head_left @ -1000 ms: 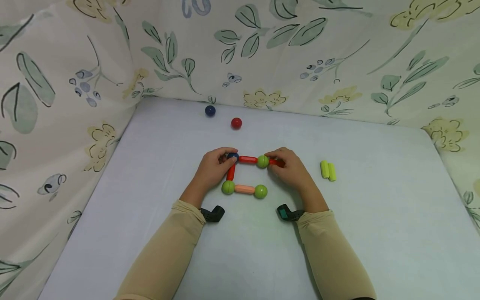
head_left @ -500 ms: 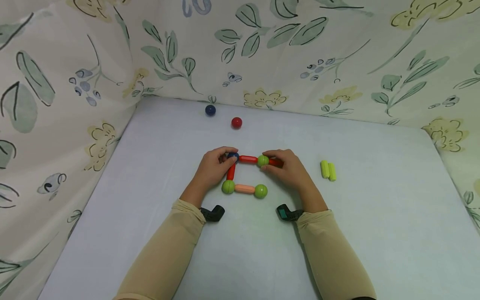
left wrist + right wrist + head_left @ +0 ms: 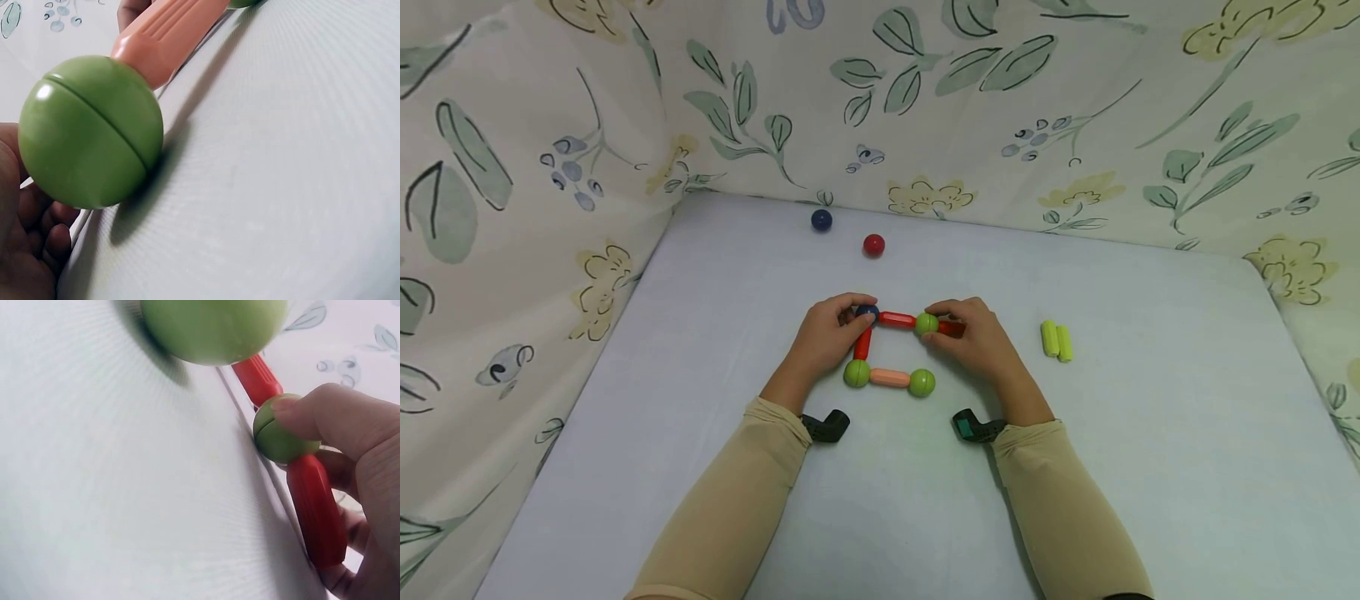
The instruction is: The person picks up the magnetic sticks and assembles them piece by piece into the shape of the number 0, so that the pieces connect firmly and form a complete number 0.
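Observation:
On the white table, balls and sticks are joined into a three-sided shape. My left hand (image 3: 823, 335) pinches the dark blue ball (image 3: 867, 311) at its upper left corner. From there a red stick (image 3: 897, 320) runs right to a green ball (image 3: 284, 434), which my right hand (image 3: 972, 333) pinches between thumb and fingers. Another red stick (image 3: 315, 509) sticks out of that ball beneath the right palm. A third red stick (image 3: 862, 343) leads down to a lower green ball (image 3: 90, 131). A peach stick (image 3: 890, 378) joins it to one more green ball (image 3: 922, 382).
Two lime-yellow sticks (image 3: 1057, 341) lie side by side to the right of my right hand. Behind the shape are a loose dark blue ball (image 3: 822, 220) and a red ball (image 3: 873, 245). A floral cloth (image 3: 925, 125) borders the table at the back and sides.
My right thumb and fingers have shifted left from the protruding red stick onto the green ball. The left hand and the shape have stayed in place.

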`<state>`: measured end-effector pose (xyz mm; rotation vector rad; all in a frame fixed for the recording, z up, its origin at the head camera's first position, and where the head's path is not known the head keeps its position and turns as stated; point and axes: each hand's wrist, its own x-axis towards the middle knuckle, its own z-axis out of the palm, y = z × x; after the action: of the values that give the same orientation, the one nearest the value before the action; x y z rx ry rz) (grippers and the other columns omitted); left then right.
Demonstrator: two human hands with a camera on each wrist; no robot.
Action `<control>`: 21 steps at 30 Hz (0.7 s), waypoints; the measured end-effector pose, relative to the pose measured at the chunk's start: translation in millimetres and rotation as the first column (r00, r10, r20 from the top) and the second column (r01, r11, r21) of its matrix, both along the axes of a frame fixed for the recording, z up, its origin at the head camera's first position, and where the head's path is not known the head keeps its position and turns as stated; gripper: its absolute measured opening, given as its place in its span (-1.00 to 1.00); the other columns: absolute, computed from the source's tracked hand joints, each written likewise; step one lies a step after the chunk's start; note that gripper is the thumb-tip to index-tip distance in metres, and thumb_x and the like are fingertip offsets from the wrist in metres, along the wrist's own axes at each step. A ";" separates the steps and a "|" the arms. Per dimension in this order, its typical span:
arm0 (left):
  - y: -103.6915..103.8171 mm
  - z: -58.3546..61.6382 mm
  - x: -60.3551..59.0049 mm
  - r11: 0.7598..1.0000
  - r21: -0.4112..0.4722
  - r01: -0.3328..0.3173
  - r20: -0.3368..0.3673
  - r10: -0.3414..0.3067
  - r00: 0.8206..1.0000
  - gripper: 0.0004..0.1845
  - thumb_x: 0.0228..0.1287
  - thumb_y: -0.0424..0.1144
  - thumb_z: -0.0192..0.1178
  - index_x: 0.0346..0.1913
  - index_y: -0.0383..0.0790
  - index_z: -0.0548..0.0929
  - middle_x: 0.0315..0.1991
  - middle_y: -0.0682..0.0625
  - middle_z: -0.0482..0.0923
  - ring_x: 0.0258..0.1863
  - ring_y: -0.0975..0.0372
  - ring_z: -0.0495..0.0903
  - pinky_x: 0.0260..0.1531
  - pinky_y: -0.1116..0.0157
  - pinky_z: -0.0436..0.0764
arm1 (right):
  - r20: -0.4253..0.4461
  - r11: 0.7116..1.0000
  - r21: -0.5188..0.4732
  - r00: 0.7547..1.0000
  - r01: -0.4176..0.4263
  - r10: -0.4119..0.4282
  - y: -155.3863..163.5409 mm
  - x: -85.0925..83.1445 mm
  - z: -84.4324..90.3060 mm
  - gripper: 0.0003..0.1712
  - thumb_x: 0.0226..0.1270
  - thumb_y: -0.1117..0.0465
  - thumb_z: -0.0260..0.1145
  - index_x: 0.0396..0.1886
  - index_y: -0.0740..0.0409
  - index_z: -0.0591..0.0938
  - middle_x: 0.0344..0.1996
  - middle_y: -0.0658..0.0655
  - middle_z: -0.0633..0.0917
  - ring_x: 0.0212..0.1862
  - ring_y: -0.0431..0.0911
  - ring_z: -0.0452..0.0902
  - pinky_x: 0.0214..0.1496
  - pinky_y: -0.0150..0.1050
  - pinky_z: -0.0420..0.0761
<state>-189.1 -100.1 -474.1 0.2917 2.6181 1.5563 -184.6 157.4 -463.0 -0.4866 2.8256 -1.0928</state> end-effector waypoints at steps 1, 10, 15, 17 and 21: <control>0.2 0.4 0.1 1.000 0.000 0.000 0.002 0.000 1.000 -0.73 0.36 -0.14 0.25 0.08 -0.03 0.68 -0.41 -0.01 0.47 -0.39 0.15 0.42 -0.41 0.27 0.40 | -0.003 1.000 0.000 1.000 0.000 0.000 -0.2 0.2 -0.2 -0.61 0.24 0.07 0.44 0.07 -0.03 0.66 -0.08 0.05 0.69 -0.03 -0.04 0.40 -0.02 -0.10 0.41; 0.8 0.7 0.5 1.000 -0.006 -0.004 0.011 0.004 1.000 -0.73 0.36 -0.13 0.25 0.08 -0.02 0.68 -0.40 0.00 0.47 -0.38 0.15 0.43 -0.40 0.27 0.40 | -0.012 1.000 0.004 1.000 0.005 -0.005 -2.5 0.8 2.3 -0.62 0.24 0.10 0.44 0.06 -0.01 0.66 -0.08 0.06 0.70 -0.05 -0.02 0.41 -0.04 -0.09 0.39; 0.7 0.3 0.5 1.000 -0.001 -0.008 0.007 0.009 1.000 -0.73 0.36 -0.13 0.26 0.07 -0.02 0.68 -0.41 0.00 0.48 -0.38 0.15 0.43 -0.40 0.26 0.40 | 0.019 1.000 0.007 1.000 0.009 -0.009 -1.9 0.6 2.3 -0.58 0.27 0.07 0.41 0.13 -0.04 0.62 0.01 0.07 0.65 0.02 0.00 0.42 0.06 -0.03 0.43; 0.6 0.2 0.6 1.000 0.000 -0.010 0.005 0.010 1.000 -0.73 0.35 -0.13 0.26 0.07 -0.02 0.69 -0.41 0.00 0.47 -0.38 0.15 0.42 -0.40 0.26 0.40 | 0.030 1.000 0.007 1.000 0.009 -0.009 -0.9 -0.2 0.6 -0.56 0.29 0.06 0.40 0.16 -0.05 0.61 0.05 0.08 0.64 0.06 0.01 0.42 0.10 0.01 0.43; 0.5 -0.4 0.2 1.000 0.000 -0.008 0.004 0.008 1.000 -0.73 0.36 -0.13 0.26 0.08 -0.02 0.68 -0.41 0.00 0.47 -0.39 0.15 0.42 -0.40 0.26 0.40 | 0.043 1.000 0.005 0.999 0.009 -0.009 1.1 -1.8 -2.6 -0.54 0.30 0.03 0.38 0.19 -0.10 0.58 0.06 0.06 0.63 0.08 0.01 0.40 0.15 0.03 0.37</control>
<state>-188.9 -99.6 -474.4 0.2790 2.6198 1.5572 -186.5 158.5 -465.6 -0.4450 2.7952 -1.0841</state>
